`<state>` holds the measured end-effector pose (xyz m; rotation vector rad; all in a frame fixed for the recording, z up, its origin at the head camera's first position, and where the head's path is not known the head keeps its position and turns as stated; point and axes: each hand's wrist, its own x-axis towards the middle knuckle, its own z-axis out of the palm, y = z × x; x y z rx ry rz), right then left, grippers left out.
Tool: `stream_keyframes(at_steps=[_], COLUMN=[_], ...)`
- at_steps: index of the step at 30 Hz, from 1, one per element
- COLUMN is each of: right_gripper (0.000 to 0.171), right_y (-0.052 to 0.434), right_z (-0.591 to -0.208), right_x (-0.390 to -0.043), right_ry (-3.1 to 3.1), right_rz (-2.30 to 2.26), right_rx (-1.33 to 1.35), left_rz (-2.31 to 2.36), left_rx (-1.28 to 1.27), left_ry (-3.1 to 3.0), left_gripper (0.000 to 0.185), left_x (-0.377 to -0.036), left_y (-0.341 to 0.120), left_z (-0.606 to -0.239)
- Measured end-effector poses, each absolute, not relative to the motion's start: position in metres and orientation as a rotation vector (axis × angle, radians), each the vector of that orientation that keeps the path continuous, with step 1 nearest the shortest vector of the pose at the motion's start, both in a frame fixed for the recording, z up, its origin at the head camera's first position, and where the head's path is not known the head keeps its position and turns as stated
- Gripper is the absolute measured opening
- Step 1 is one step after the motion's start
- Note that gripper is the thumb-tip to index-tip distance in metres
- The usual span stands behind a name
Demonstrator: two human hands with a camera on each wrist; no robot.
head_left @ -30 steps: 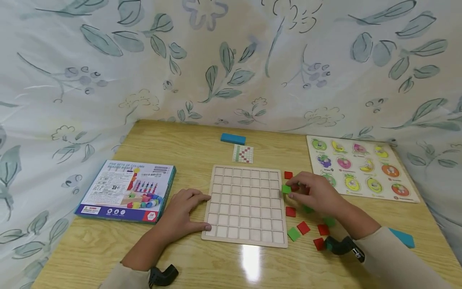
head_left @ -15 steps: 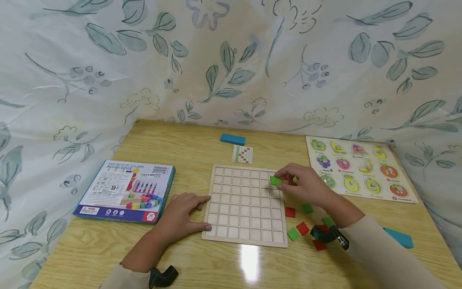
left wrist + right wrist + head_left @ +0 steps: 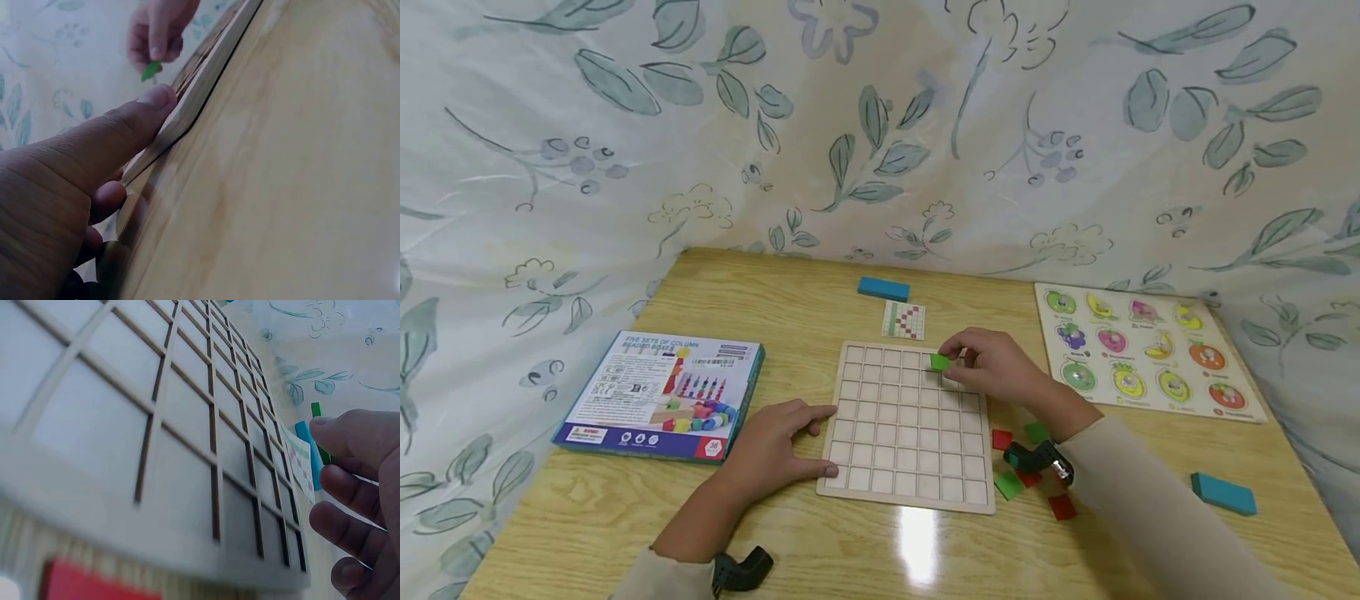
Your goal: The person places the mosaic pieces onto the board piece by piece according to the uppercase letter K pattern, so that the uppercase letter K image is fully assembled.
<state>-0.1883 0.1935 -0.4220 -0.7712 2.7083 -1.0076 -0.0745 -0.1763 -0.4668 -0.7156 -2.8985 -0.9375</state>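
Right hand (image 3: 1000,371) has carried its pinched green tile (image 3: 939,362) leftward over the grid's (image 3: 910,492) top row; left hand (image 3: 775,442), fingers flat, steadies it — best lowered square.

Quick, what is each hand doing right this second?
Left hand: open, fingers resting on the left edge of the grid board.
Right hand: pinching a green tile over the board's far row.

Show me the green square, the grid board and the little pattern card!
green square (image 3: 939,362), head view, its top face.
grid board (image 3: 895,433), head view, a middle cell.
pattern card (image 3: 905,320), head view, its printed middle.
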Motion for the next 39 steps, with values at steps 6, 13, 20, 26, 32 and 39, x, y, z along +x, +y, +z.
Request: stream_keyframes(at_steps=[6,13,20,26,32,39], right_gripper=[0.023,0.024,0.027,0.025,0.025,0.024], right_y=[0.174,0.151,0.128,0.107,0.097,0.091], right_z=[-0.425,-0.429,-0.431,-0.437,-0.441,-0.447], right_x=[-0.195,-0.204,-0.215,-0.219,-0.214,-0.209], right_ry=[2.695,2.662,2.634,2.665,2.721,2.779], right_rz=[-1.007,-1.063,-1.083,-0.990,-0.912,-0.900], right_rx=[-0.754,-0.758,-0.766,-0.803,-0.809,-0.756], left_rz=[-0.958,-0.966,-0.968,-1.004,-1.008,-1.001], left_rx=[-0.699,-0.717,-0.728,-0.713,-0.728,-0.723], left_ry=[-2.902,-2.866,-2.857,-2.867,-2.830,-2.821], left_gripper=[0.078,0.077,0.074,0.073,0.071,0.070], left_x=[-0.074,-0.074,-0.075,-0.074,-0.074,-0.073], left_y=[-0.175,-0.176,-0.177,-0.178,-0.177,-0.177], left_z=[-0.466,-0.467,-0.469,-0.469,-0.472,-0.474])
